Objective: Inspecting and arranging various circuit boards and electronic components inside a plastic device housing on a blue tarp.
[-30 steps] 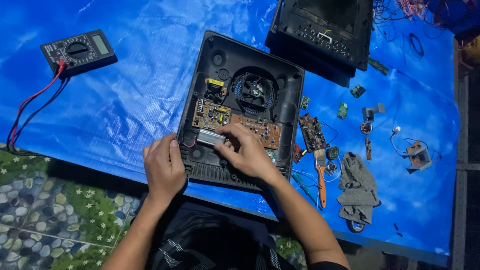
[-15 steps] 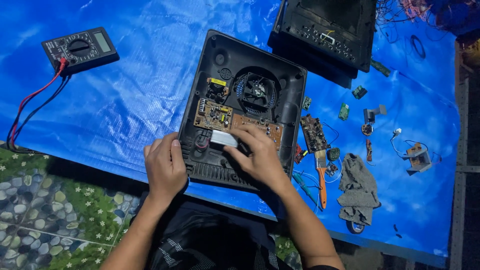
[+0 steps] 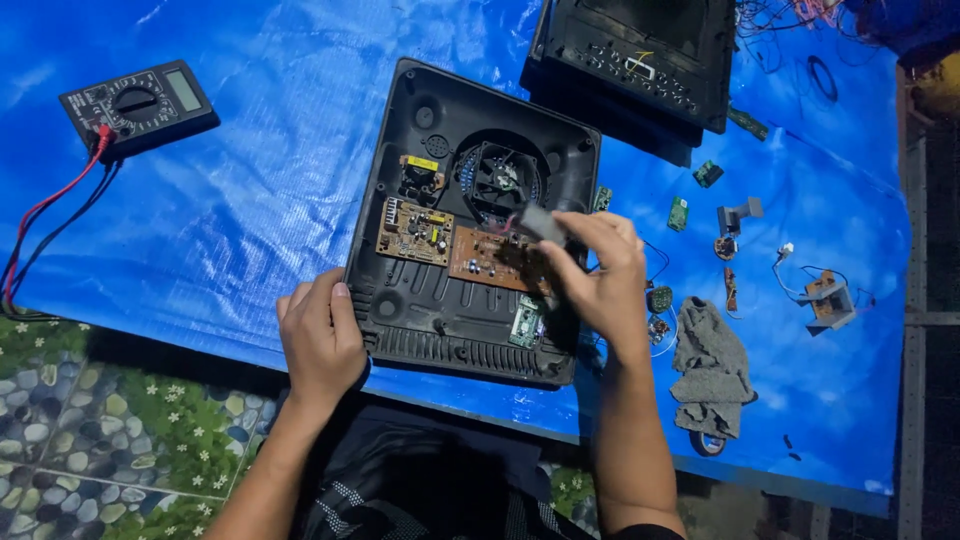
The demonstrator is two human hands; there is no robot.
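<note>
Nearest, the left hand (image 3: 320, 340) lies flat with fingers curled over the near-left edge of the open black casing (image 3: 400, 150), pressing it to the blue tarp (image 3: 250, 200); it grips nothing else. To its right, the right hand (image 3: 600, 285) hovers over the casing's right half, fingers pinched on a small grey block (image 3: 540, 222) held just above the brown board (image 3: 485, 260). The block is motion-blurred, so how tightly it is pinched is unclear. Its long axis seems to run left-far to right-near, and it sits at the far-left tip of the fingers, between the fan (image 3: 500, 180) beyond and the board below. The right hand is plainly the nearer one to it; the left is well apart at the near edge.

A second, lighter board (image 3: 415, 230) lies left of the brown one, and a small green board (image 3: 525, 320) sits near the casing's near-right corner, under the wrist. Right of the casing the tarp is crowded: a grey rag (image 3: 710, 370) and scattered small parts (image 3: 705, 195). Leftward there is open tarp as far as the multimeter (image 3: 140, 105) with its red lead (image 3: 50, 205). Farthest, another black casing (image 3: 640, 55) lies just beyond the first.
</note>
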